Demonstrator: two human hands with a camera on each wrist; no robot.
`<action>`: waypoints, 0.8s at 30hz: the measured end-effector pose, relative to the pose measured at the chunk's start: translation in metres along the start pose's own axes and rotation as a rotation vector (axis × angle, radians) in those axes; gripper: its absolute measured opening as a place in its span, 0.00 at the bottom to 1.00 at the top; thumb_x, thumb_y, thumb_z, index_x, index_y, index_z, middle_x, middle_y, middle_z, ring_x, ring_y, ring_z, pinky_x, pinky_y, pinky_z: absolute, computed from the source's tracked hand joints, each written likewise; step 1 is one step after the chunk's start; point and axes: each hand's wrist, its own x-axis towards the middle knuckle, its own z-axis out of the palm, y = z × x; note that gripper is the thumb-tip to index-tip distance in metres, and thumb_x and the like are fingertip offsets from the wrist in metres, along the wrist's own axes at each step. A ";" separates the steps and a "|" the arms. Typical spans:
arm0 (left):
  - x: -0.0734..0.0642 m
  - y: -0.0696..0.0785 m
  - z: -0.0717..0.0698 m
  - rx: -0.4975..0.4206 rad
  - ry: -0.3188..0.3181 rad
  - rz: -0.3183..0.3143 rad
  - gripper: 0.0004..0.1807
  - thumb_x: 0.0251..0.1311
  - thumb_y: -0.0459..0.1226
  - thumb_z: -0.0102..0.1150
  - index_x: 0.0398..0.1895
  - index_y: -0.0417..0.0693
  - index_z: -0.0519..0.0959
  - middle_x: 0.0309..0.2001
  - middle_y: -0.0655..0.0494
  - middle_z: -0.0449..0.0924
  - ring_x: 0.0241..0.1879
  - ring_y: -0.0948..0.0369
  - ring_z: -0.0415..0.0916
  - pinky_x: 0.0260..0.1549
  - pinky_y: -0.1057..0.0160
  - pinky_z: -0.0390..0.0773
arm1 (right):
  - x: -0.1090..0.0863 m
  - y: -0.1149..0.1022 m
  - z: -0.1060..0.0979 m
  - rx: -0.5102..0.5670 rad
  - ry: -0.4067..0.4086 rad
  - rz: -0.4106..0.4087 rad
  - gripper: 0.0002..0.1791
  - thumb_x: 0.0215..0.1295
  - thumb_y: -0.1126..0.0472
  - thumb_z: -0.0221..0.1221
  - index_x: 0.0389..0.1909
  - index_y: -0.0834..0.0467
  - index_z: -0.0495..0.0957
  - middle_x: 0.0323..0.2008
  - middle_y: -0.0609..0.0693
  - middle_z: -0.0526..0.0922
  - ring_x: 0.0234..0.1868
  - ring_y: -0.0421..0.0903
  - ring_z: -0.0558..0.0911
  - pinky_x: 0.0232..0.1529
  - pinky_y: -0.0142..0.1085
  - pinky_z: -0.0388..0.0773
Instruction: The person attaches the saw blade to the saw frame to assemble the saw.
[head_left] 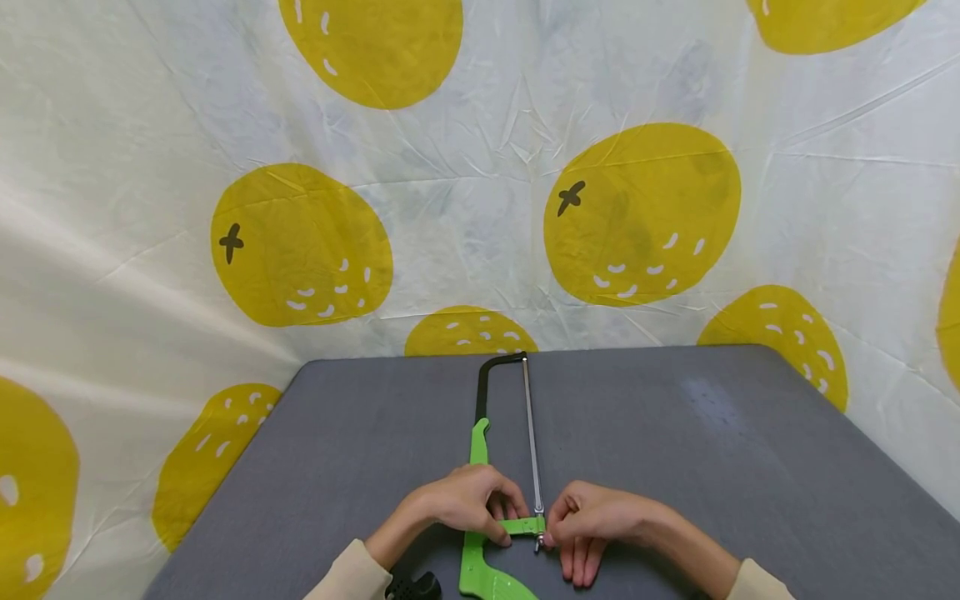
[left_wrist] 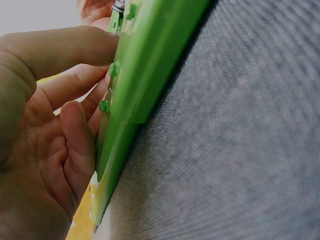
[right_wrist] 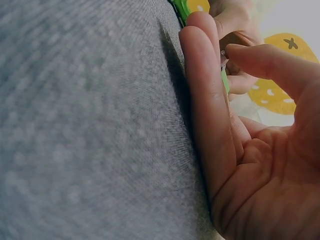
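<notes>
A hacksaw [head_left: 478, 450] with a green handle and frame and a black front bow lies flat, its bow pointing away from me. The silver blade [head_left: 532, 442] runs along its right side. My left hand [head_left: 476, 500] holds the green frame by its short crosspiece [head_left: 520, 527], thumb on the near side; in the left wrist view its fingers press against the green edge. With thumb and forefinger, my right hand [head_left: 592, 517] pinches the small metal wing nut [head_left: 539, 543] at the blade's near end. Its other fingers [right_wrist: 212, 110] stretch out along the table.
The saw lies on a grey cloth-covered table [head_left: 660, 433]. Behind and to the left hangs a white sheet [head_left: 465, 242] printed with yellow fruit. A black object [head_left: 414, 587] shows beside my left sleeve, left of the saw handle.
</notes>
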 end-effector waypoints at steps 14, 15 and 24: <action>0.000 0.000 0.000 0.021 0.006 0.000 0.15 0.52 0.35 0.77 0.43 0.57 0.89 0.33 0.72 0.86 0.31 0.78 0.80 0.34 0.74 0.81 | 0.001 0.002 -0.001 -0.004 0.009 -0.016 0.16 0.67 0.66 0.58 0.38 0.80 0.79 0.21 0.48 0.86 0.21 0.37 0.86 0.22 0.30 0.84; 0.000 0.000 0.000 0.025 0.007 0.001 0.15 0.52 0.35 0.77 0.43 0.57 0.89 0.33 0.72 0.86 0.31 0.78 0.79 0.34 0.74 0.81 | 0.001 0.002 -0.001 -0.006 0.012 -0.019 0.17 0.67 0.66 0.58 0.40 0.82 0.78 0.20 0.48 0.85 0.21 0.37 0.86 0.22 0.30 0.84; 0.000 -0.001 0.000 0.020 0.003 -0.006 0.15 0.52 0.35 0.77 0.43 0.57 0.89 0.33 0.72 0.85 0.31 0.78 0.79 0.34 0.74 0.81 | 0.003 0.004 0.000 -0.012 0.020 -0.018 0.16 0.67 0.66 0.58 0.41 0.80 0.78 0.20 0.48 0.85 0.20 0.37 0.86 0.22 0.30 0.83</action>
